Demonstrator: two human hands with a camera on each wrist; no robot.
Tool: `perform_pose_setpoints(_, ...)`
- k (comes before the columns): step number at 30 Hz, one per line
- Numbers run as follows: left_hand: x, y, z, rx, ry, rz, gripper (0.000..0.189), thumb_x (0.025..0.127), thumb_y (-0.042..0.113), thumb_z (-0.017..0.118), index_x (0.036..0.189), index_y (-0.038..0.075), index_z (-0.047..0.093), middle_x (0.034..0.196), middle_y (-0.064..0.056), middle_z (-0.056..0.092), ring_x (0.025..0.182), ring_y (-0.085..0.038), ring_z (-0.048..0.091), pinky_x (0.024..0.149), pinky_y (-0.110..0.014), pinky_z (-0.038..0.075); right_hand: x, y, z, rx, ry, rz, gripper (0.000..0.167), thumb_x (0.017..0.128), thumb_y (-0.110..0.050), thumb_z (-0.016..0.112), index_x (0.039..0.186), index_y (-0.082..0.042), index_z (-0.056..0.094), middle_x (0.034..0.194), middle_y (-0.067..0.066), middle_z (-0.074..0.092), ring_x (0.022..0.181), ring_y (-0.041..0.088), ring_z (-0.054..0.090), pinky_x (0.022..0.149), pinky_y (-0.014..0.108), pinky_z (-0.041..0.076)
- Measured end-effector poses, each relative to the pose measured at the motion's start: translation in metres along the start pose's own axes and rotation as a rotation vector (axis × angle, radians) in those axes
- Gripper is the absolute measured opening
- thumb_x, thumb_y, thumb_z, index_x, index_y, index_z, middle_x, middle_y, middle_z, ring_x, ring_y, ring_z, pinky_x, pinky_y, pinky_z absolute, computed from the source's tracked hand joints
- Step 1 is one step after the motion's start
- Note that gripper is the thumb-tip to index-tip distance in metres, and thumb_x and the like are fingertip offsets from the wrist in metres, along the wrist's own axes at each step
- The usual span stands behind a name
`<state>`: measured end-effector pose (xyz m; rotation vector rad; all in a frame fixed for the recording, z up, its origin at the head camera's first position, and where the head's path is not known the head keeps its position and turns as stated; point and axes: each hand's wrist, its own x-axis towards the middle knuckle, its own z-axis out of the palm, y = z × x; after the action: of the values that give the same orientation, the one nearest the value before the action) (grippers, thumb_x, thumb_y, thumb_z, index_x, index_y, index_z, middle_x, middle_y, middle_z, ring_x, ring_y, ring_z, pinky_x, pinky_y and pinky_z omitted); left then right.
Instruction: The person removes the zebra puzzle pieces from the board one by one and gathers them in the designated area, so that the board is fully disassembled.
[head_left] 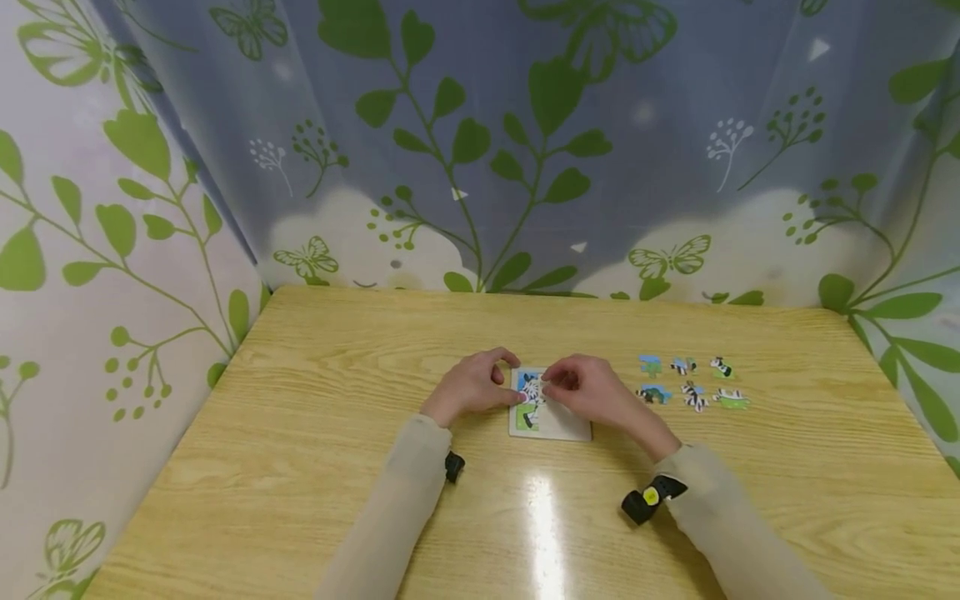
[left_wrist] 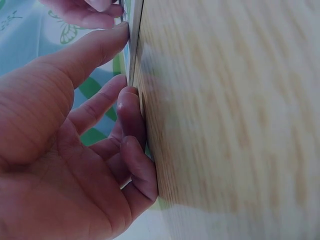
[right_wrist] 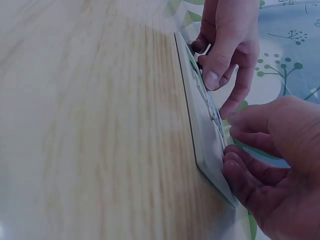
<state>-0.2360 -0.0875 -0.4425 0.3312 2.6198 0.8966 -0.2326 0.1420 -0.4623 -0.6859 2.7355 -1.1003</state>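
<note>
Puzzle board [head_left: 564, 427] touches the relaxed left hand [head_left: 474, 385]; the right hand [head_left: 592, 390], grip unclear, partly hides it; six loose pieces [head_left: 693, 397] lie rightward.

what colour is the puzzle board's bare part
Off-white; the puzzle board shows best in the head view.

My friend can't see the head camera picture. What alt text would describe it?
A person's two hands, the left hand and the right hand, work at a partly filled zebra puzzle board on a wood-grained table. Six loose puzzle pieces lie to the right, and a leaf-printed cloth hangs behind.
</note>
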Motion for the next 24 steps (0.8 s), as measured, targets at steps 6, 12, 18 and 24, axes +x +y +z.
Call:
perform_pose_setpoints(6, -0.0007, -0.0020, -0.0021, -0.025, -0.023, 0.016, 0.052, 0.089, 0.037, 0.081, 0.134, 0.021, 0.060, 0.101, -0.002, 0.059, 0.089, -0.019, 0.053, 0.079, -0.034, 0.041, 0.0058, -0.0019, 0.0061, -0.057, 0.013, -0.010, 0.014, 0.090, -0.016, 0.077, 0.101, -0.007, 0.078, 0.091, 0.007, 0.065, 0.076, 0.013, 0.055, 0.067, 0.027, 0.044)
perform_pose_setpoints(12, -0.0025, -0.0042, -0.0054, -0.056, -0.047, 0.016, 0.054, 0.088, 0.029, 0.082, 0.136, 0.020, 0.059, 0.104, -0.003, 0.059, 0.091, -0.019, 0.052, 0.083, -0.035, 0.042, 0.0073, -0.0040, 0.0087, -0.062, 0.043, -0.024, 0.012, 0.088, -0.015, 0.078, 0.097, -0.007, 0.079, 0.089, 0.009, 0.066, 0.075, 0.014, 0.055, 0.067, 0.027, 0.043)
perform_pose_setpoints(18, -0.0022, -0.0028, -0.0051, -0.070, -0.043, 0.005, 0.054, 0.087, 0.027, 0.083, 0.135, 0.020, 0.060, 0.104, -0.003, 0.059, 0.091, -0.020, 0.052, 0.083, -0.035, 0.042, 0.0058, -0.0057, 0.0082, -0.032, 0.029, 0.019, 0.012, 0.089, -0.016, 0.077, 0.098, -0.009, 0.080, 0.090, 0.007, 0.066, 0.076, 0.015, 0.054, 0.069, 0.029, 0.043)
perform_pose_setpoints(24, -0.0018, -0.0023, -0.0041, -0.078, -0.045, -0.009, 0.055, 0.087, 0.027, 0.084, 0.135, 0.021, 0.060, 0.104, -0.003, 0.059, 0.091, -0.020, 0.052, 0.083, -0.036, 0.042, 0.0066, -0.0069, 0.0102, -0.027, 0.026, 0.079, 0.012, 0.089, -0.019, 0.078, 0.098, -0.010, 0.080, 0.092, 0.007, 0.066, 0.080, 0.017, 0.056, 0.071, 0.029, 0.043)
